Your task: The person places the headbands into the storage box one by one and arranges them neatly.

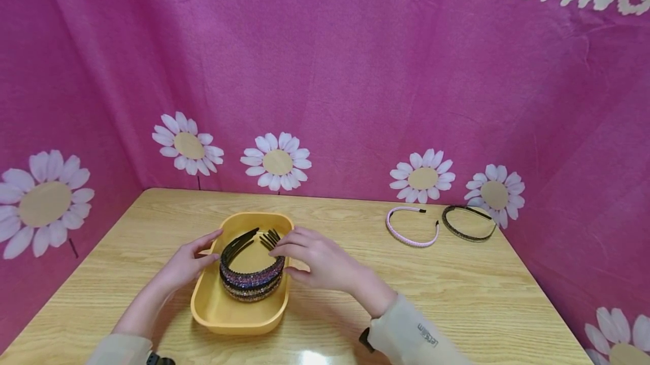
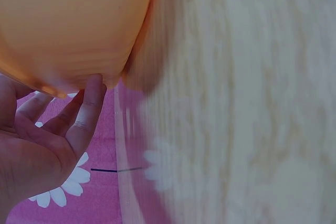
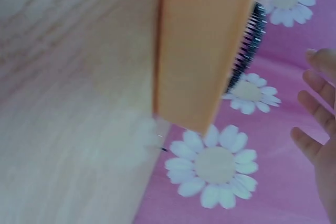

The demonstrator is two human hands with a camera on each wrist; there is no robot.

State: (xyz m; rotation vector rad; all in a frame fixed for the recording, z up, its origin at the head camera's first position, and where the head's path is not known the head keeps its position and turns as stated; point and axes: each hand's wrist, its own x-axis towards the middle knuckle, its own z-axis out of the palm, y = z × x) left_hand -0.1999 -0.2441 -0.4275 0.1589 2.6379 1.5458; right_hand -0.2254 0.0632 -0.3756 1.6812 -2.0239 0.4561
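Observation:
A yellow plastic tub [image 1: 228, 317] stands on the table with a stack of glittery headbands [image 1: 251, 280] in it, dark, purple and gold. My left hand [image 1: 185, 263] holds the tub's left rim, thumb over the edge. In the left wrist view, fingertips [image 2: 94, 85] press the tub's outer wall [image 2: 79, 24]. Over the tub's right side, my right hand [image 1: 317, 258] hovers by the headband ends, which its fingers partly cover. The right wrist view has that hand [image 3: 323, 98] with fingers spread, holding nothing, beside the tub [image 3: 199, 51] and a toothed dark headband [image 3: 249, 45].
A pink headband [image 1: 411, 241] and a dark, glittery headband [image 1: 467, 235] lie apart at the table's back right. Behind the wooden table [image 1: 406, 297] hangs a magenta cloth [image 1: 345, 71] with white daisies.

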